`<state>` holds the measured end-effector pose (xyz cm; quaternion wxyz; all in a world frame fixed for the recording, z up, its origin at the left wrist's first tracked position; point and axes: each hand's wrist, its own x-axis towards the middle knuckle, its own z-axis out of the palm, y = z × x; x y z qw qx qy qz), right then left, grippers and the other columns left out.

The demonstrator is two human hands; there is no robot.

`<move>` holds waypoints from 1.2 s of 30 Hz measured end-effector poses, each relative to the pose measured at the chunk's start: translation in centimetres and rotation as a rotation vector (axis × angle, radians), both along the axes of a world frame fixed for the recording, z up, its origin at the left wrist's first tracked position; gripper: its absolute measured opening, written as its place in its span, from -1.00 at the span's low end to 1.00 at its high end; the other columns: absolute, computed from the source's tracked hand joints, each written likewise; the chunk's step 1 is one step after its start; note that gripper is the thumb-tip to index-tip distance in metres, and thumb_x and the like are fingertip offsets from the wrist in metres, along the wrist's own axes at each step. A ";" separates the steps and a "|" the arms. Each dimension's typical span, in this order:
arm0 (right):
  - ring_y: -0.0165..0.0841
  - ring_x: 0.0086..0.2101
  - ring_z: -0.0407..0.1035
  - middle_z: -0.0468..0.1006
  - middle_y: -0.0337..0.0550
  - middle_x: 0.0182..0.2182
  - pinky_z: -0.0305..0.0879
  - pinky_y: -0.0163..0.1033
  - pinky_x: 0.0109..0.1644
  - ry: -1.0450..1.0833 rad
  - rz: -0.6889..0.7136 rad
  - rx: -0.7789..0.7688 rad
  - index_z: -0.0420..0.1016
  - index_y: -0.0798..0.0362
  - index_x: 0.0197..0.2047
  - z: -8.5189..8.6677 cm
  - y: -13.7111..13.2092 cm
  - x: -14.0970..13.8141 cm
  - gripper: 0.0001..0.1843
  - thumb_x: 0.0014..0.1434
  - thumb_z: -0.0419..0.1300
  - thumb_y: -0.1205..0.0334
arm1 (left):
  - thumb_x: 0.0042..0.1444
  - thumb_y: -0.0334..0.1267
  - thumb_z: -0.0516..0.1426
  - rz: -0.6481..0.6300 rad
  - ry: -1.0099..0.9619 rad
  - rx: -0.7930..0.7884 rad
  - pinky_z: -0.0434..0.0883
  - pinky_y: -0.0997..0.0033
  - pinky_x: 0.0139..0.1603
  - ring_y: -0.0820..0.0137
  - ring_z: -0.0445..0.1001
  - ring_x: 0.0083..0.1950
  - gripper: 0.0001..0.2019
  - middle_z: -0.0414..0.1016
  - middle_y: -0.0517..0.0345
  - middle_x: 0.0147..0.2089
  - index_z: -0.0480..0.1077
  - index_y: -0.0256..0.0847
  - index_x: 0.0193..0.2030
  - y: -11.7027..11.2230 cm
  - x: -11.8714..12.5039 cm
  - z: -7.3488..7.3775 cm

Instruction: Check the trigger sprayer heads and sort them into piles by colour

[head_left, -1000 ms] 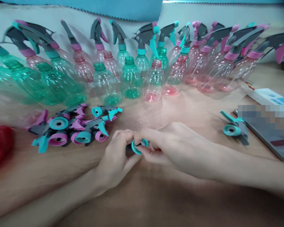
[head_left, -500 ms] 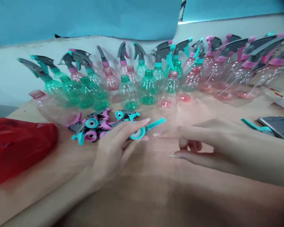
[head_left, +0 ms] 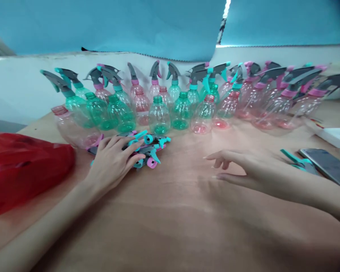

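Note:
My left hand (head_left: 110, 162) lies with fingers stretched flat over a pile of loose grey spray heads (head_left: 151, 151) with teal and pink collars; a teal trigger pokes out by its fingertips. My right hand (head_left: 243, 168) hovers open just above the wooden table (head_left: 172, 226), fingers pointing left, holding nothing. Behind the pile stands a row of green and pink clear bottles (head_left: 181, 113). Those in front have no heads, and those at the back carry spray heads.
A red plastic bag (head_left: 22, 166) lies at the left edge. A phone (head_left: 325, 164) and one teal spray head (head_left: 299, 162) lie at the right, with a white box (head_left: 336, 136) behind them. Blue cloth (head_left: 130, 26) hangs over the wall at the back.
My left hand carried the teal spray head left to the pile and now lies flat on it. My right hand let go and opened. The view tilted up.

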<state>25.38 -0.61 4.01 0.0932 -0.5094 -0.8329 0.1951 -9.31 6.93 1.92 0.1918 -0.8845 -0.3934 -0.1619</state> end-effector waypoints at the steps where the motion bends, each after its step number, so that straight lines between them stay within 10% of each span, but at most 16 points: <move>1: -0.28 -0.20 0.43 0.51 -0.12 -0.14 0.35 -0.14 -0.17 -0.006 -0.024 0.000 0.30 -0.08 0.14 -0.1 -0.4 0.7 -0.57 0.23 0.06 0.00 | 0.27 0.04 -0.11 -0.012 -0.006 0.005 0.27 -0.05 -0.04 -0.01 0.39 0.01 -0.56 0.45 -0.13 0.04 0.37 -0.12 0.10 -0.3 0.2 0.1; 5: -0.23 -0.22 0.45 0.54 -0.14 -0.17 0.37 -0.13 -0.23 -0.024 -0.162 0.028 0.36 -0.12 0.07 -0.6 -2.6 4.9 -0.53 0.17 0.08 -0.14 | 0.28 -0.08 -0.04 -0.102 -0.087 0.037 0.28 -0.04 0.01 -0.03 0.35 0.10 -0.63 0.37 -0.10 0.14 0.31 -0.16 0.14 -2.0 2.4 1.3; 10: -0.09 -0.26 0.44 0.55 0.03 -0.20 0.33 -0.03 -0.25 -0.193 -0.396 0.182 0.41 0.04 -0.05 -0.6 -4.9 11.6 -0.54 0.19 0.02 -0.13 | 0.16 -0.37 0.14 -0.519 -0.213 0.076 0.36 0.18 -0.01 0.21 0.43 0.02 -0.55 0.48 -0.05 -0.02 0.17 -0.26 0.18 -4.6 8.8 2.3; 17: 0.03 -0.11 0.39 0.48 0.23 -0.10 0.27 -0.01 -0.15 -0.311 -0.464 0.281 0.36 0.20 0.00 -2.4 -3.1 17.3 -0.51 0.21 0.01 -0.03 | 0.14 -0.47 0.13 -0.836 -0.270 -0.074 0.42 0.25 -0.06 0.36 0.50 -0.18 -0.73 0.54 0.03 -0.22 0.26 -0.34 -0.01 -6.5 19.2 0.5; 28: -0.06 -0.20 0.28 0.42 0.05 -0.26 0.19 -0.06 -0.17 -0.220 -0.299 0.287 0.52 0.10 -0.18 -2.6 -4.4 16.3 -0.69 0.03 0.29 0.09 | 0.16 -0.35 0.11 -0.730 -0.560 -0.589 0.47 0.47 -0.25 0.47 0.48 -0.31 -0.55 0.44 0.20 -0.29 0.05 -0.20 0.16 -5.8 28.4 -3.7; 36: -0.34 -0.36 0.31 0.38 -0.16 -0.36 0.26 -0.25 -0.29 0.077 -0.289 0.228 0.45 0.05 -0.22 -2.3 -3.7 15.3 -0.81 0.14 0.22 0.13 | 0.07 -0.18 0.23 -0.718 -0.642 -0.500 0.47 0.26 -0.14 0.32 0.40 -0.11 -0.51 0.32 0.03 -0.06 0.14 -0.16 0.08 -4.8 30.6 -3.9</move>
